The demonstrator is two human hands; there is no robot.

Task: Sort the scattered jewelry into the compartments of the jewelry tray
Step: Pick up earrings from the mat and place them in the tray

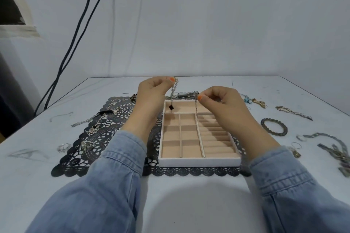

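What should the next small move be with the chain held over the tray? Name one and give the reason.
Probably lower both hands so the chain settles into the long far compartment of the tray. The left hand pinches it high, the black charm dangling over that compartment; the right hand pinches a length hanging at its right end. Nothing else lies there.

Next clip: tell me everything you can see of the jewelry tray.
The jewelry tray is a shallow rectangular box, white outside, lined in beige velvet-like fabric. One long compartment runs across the far end, six square ones sit in two columns at left, and ridged ring rolls fill the right. It lies flat on a dark lace placemat. Visible compartments look empty; a silver chain from the left hand and a thin chain from the right hand dangle over its far end.
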